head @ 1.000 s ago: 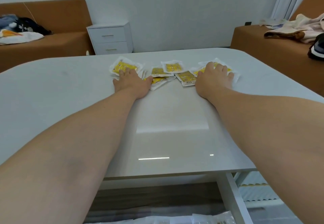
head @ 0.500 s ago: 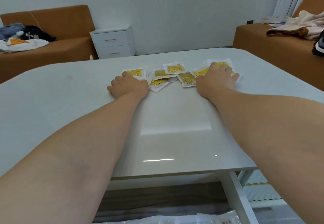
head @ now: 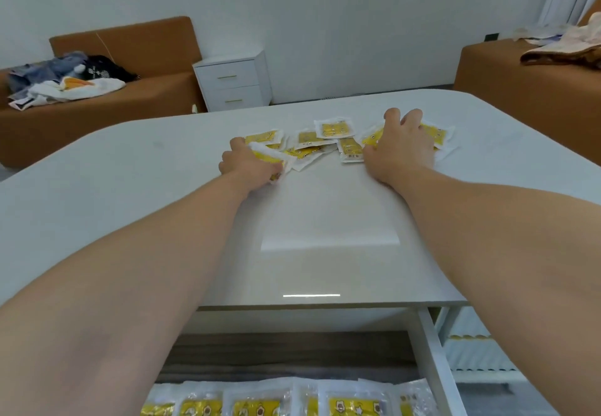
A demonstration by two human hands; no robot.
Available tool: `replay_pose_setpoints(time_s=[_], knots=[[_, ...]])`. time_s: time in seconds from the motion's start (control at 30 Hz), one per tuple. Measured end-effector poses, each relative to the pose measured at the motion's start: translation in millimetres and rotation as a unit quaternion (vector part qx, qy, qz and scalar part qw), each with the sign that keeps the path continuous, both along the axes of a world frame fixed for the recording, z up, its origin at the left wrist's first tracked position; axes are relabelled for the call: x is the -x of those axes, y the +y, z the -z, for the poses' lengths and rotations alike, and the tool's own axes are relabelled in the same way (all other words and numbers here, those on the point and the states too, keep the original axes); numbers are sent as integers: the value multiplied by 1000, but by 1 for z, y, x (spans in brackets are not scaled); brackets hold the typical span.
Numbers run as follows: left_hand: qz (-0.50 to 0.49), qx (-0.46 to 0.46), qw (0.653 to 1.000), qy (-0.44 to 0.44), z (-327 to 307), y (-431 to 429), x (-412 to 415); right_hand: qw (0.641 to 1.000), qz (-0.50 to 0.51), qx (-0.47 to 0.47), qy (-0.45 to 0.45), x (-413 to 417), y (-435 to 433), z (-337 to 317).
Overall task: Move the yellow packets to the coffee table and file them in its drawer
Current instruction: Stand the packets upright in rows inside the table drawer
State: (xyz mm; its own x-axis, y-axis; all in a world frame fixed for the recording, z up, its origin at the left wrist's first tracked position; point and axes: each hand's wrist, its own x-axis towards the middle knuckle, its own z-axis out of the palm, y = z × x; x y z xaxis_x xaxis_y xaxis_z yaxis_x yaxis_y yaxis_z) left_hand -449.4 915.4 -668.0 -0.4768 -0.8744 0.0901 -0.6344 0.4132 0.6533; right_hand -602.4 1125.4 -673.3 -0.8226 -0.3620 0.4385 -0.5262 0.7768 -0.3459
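**Both hands gather the loose packets on the bench**

The bench (head: 325,220) is the largest thing in view, white and glossy. The stretch from its near edge up to the hands gives room to drag a heap straight back, and there is more room toward its left and right edges. A left sofa (head: 156,96) with clothes on it stands beyond the bench's far left corner. A right sofa (head: 520,90) stands beyond the far right corner, and a white cabinet (head: 234,80) stands behind the far edge. All three are well apart from the work.

Below the bench's near edge, lower packets (head: 354,404) lie flat in a row. This may be an open drawer, but little of its walls shows.

The left hand (head: 250,163), just past the bench's middle, has its grip clamped on a crumpled packet (head: 265,152), probably to lift it. The right hand (head: 400,148) arches over the pile's right end with its fingers bent down onto it, likely raking. I cannot tell whether that grip has closed on anything.

The packets (head: 331,129) overlap in a loose strip between the hands, well short of the bench's far edge. They look thin, so heaping them before lifting seems sensible.
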Motion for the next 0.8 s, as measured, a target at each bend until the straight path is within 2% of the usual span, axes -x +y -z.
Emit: replay_pose_setpoints(time_s=[0.07, 0.13, 0.2, 0.3, 0.43, 0.53, 0.7, 0.8], knots=[[44, -97, 990, 89, -2, 5, -22, 996, -43, 63, -39, -5, 4, 0], [84, -168, 967, 172, -1, 14, -43, 981, -71, 141, -114, -12, 10, -5], [127, -219, 941, 226, -1, 32, -67, 960, -65, 198, -188, -31, 19, -10], [167, -274, 908, 268, -7, 60, -103, 938, -50, 252, -233, -74, 30, -18], [198, -301, 912, 193, -22, 85, -159, 886, -46, 383, -259, -146, 41, -39], [285, -300, 905, 101, -33, 95, -206, 835, -87, 425, -339, -200, 48, -51], [377, -246, 890, -71, -42, 83, -250, 838, -199, 323, -392, -256, 43, -55], [399, -192, 884, -148, -43, 73, -260, 846, -237, 220, -423, -280, 45, -55]])
